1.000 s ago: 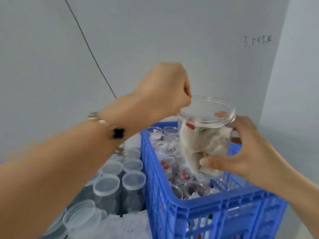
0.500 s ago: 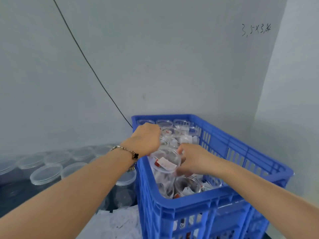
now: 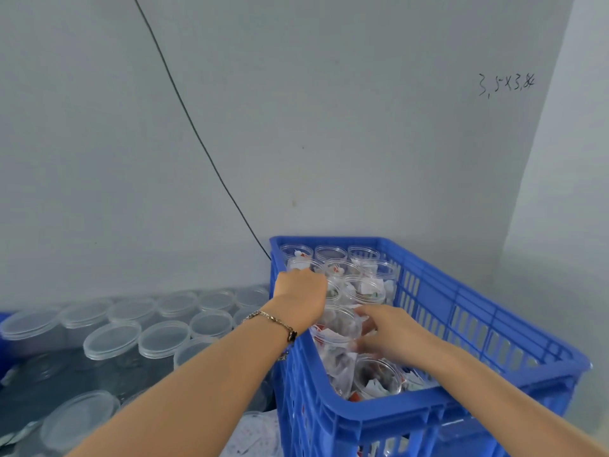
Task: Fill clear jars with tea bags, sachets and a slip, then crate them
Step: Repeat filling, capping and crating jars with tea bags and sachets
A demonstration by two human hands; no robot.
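Observation:
A blue plastic crate stands at the lower right, packed with several open clear jars holding tea bags and sachets. My right hand grips one filled clear jar low inside the crate, thumb on top and fingers beneath its rim. My left hand, with a bracelet on its wrist, hovers curled over the crate's left wall, just behind that jar. Its fingers are hidden behind the back of the hand.
Several lidded clear jars stand in rows on the dark surface left of the crate. Printed paper lies at the crate's near left foot. A thin black cable runs down the grey wall to the crate's back corner.
The jar, held high above the crate a second ago, has come down among the others. My left hand left its mouth and moved back along the crate's left wall.

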